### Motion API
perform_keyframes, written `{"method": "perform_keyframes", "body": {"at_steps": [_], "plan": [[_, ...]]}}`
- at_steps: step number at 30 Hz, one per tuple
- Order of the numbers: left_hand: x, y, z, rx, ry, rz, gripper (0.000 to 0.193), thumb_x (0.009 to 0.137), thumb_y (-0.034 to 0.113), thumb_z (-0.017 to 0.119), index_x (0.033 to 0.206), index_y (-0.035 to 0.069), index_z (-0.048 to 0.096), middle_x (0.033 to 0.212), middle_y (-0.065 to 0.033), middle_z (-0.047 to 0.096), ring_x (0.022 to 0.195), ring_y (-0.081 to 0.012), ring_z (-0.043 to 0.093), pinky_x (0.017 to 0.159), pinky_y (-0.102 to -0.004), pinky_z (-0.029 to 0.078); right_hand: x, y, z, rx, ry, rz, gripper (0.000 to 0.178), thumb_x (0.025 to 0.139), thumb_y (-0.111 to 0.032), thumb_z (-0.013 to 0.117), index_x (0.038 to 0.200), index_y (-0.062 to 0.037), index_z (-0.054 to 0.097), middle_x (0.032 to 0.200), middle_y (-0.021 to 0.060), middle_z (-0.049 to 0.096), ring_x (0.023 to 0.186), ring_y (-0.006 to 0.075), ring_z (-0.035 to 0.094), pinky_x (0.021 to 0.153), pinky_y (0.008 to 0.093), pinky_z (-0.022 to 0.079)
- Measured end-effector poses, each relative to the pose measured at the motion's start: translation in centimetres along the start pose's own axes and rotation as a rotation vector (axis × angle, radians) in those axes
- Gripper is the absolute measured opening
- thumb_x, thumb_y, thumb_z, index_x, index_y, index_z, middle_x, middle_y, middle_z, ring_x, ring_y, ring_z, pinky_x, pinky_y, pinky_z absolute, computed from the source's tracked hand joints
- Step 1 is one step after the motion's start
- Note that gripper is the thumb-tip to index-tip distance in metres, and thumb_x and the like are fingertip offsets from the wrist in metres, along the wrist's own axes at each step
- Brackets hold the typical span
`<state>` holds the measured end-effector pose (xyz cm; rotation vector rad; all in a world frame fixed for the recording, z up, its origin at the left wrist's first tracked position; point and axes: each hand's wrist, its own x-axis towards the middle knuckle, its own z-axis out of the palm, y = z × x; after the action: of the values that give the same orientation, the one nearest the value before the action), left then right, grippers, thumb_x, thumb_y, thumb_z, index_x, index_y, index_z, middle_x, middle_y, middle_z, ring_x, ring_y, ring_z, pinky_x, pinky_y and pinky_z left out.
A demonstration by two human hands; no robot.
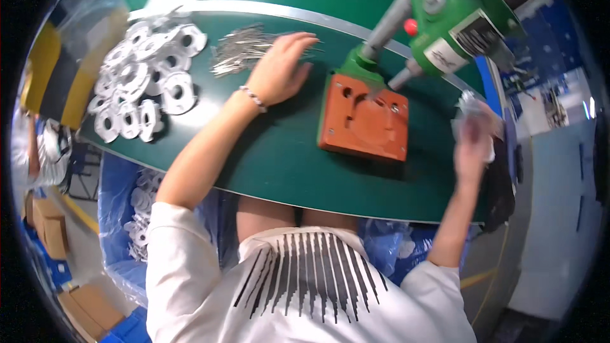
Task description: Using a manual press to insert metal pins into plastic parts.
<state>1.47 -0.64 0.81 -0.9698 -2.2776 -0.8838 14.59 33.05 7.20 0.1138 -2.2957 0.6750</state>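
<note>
My left hand [279,71] rests at the right end of a pile of thin metal pins [238,54], fingers stretched out and the thumb apart from them. Nothing shows in its grasp, though the fingertips hide part of the pile. Toward the table's right edge, my right hand [473,138] is smeared by motion. Something whitish and translucent [467,103] shows around its fingers; whether the hand grips it, I cannot tell. Between the hands sits an orange fixture block [362,121] with a round recess, under the nozzle of a green bench press [438,19].
White plastic ring parts [178,93] lie heaped on the green table [279,165] at the left. More white parts fill a blue-lined bin [117,216] below the table's left edge. Cardboard boxes [92,308] stand on the floor at lower left.
</note>
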Motion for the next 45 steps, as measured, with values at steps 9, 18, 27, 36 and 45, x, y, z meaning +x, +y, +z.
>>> {"method": "perform_keyframes", "body": {"at_steps": [9, 18, 27, 36, 45], "plan": [[0.4, -0.2, 0.3, -0.003, -0.02, 0.009, 0.043, 0.074, 0.004, 0.061, 0.115, 0.004, 0.046, 0.124, -0.0158, 0.045, 0.113, -0.0341, 0.044, 0.095, -0.0393, 0.038, -1.7, -8.9, 7.4, 0.117, -0.235, -0.067, 0.015, 0.07, -0.014, 0.067, 0.068, -0.0041, 0.056, 0.114, 0.0164, 0.052, 0.102, 0.0354, 0.049, 0.09, 0.0425, 0.036], [0.1, -0.5, 0.0, 0.022, -0.097, 0.008, 0.033, 0.076, 0.004, 0.059, 0.107, 0.005, 0.05, 0.129, -0.0147, 0.042, 0.117, -0.0334, 0.041, 0.098, -0.0394, 0.036, -1.3, -8.2, 5.0, 0.378, -0.314, -0.085, 0.027, 0.066, -0.006, 0.071, 0.092, -0.004, 0.064, 0.116, 0.0153, 0.056, 0.103, 0.0303, 0.054, 0.089, 0.0355, 0.042], [-0.1, -1.1, 0.1, 0.021, -0.104, -0.01, 0.032, 0.076, 0.003, 0.059, 0.107, 0.004, 0.049, 0.129, -0.015, 0.042, 0.117, -0.0342, 0.042, 0.097, -0.0401, 0.037, 0.2, -7.8, 5.3, 0.201, -0.453, -0.26, 0.03, 0.064, -0.006, 0.072, 0.093, -0.0044, 0.064, 0.106, 0.0108, 0.059, 0.096, 0.026, 0.052, 0.082, 0.0348, 0.044], [0.7, -2.2, -1.3, 0.098, 0.015, -0.007, 0.024, 0.075, 0.004, 0.062, 0.098, 0.004, 0.056, 0.12, -0.0137, 0.05, 0.109, -0.0334, 0.048, 0.09, -0.0385, 0.042, 1.1, -7.5, 5.2, 0.051, -0.61, -0.378, 0.021, 0.069, -0.011, 0.069, 0.089, -0.0058, 0.067, 0.115, 0.0078, 0.056, 0.109, 0.024, 0.047, 0.097, 0.0396, 0.033], [0.1, -2.9, -1.3, 0.247, -0.146, -0.224, 0.013, 0.069, 0.014, 0.069, 0.08, 0.01, 0.064, 0.098, -0.0069, 0.056, 0.095, -0.0266, 0.053, 0.081, -0.0383, 0.04, 0.0, -6.2, 6.1, 0.452, -0.487, -0.159, 0.035, 0.066, -0.007, 0.071, 0.1, -0.006, 0.062, 0.118, 0.0108, 0.051, 0.107, 0.0287, 0.049, 0.098, 0.04, 0.033]]}}
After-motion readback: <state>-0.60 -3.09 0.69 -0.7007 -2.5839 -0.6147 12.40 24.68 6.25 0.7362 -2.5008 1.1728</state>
